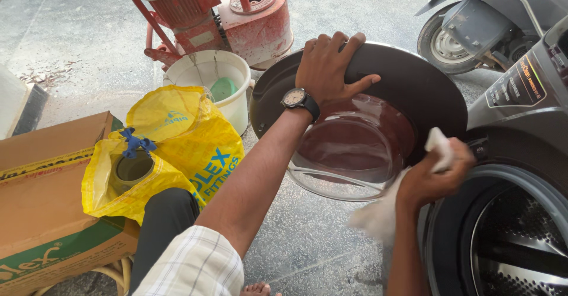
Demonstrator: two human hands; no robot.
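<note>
White cloth (pixel 378 213) sits bunched in the right hand (pixel 435 175) at the washing machine door (pixel 408 83), whose far rim the left hand (pixel 328 65) grips. Far left, a white bucket (pixel 201 71) holds a green scoop (pixel 223 88).

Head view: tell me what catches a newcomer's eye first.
The open washing machine door, round with a bulging glass bowl, fills the centre. The left hand grips its top rim while the right hand presses a white cloth by the hinge. At left, a bright yellow bag rests on a cardboard box.
</note>
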